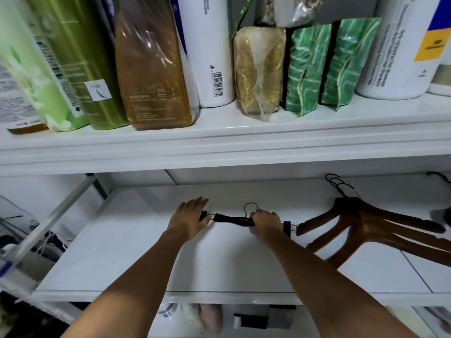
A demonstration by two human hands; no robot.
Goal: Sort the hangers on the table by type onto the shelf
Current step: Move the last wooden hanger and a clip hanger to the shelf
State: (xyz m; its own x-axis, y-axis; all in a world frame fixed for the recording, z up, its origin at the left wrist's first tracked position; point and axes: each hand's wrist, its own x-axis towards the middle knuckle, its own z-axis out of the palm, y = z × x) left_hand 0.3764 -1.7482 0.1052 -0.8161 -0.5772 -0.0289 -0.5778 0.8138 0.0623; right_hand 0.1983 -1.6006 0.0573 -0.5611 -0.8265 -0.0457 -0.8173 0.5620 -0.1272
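White shelf (122,264) bore everything. The left hand (189,217) lay flat, fingers straight, on the left end of a black clip hanger (231,219) lying mid-shelf. The right hand (267,222) gripped its bar beside the wire hook. Overlapping brown wooden hangers (380,223) lay just right.

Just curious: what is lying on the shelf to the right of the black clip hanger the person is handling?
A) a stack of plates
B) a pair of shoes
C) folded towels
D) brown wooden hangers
D: the brown wooden hangers lie on the same white shelf, just right of the black clip hanger that the right hand grips.
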